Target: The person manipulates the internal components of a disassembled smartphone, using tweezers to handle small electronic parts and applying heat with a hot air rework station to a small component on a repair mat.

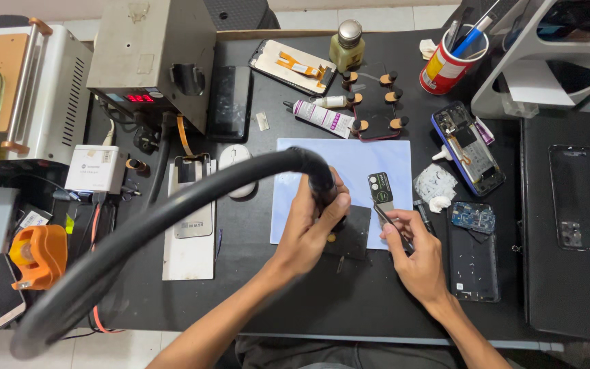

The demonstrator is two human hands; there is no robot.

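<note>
Black bench mat (377,301) taken as base; pale blue work sheet (356,164) laid at its centre and used as landmark. Thick black hose (151,219) is run from left of the sheet up onto it, its handle end clamped in the left hand (312,229), nozzle pointed down at a small dark square part (353,236) on the sheet's lower edge. Grey heater unit (155,58) sits up-left of the sheet, opened blue phone (469,150) just right of it. Tweezers (387,219) are pinched in the right hand (418,263) at the sheet's lower-right corner, tips beside the part
</note>
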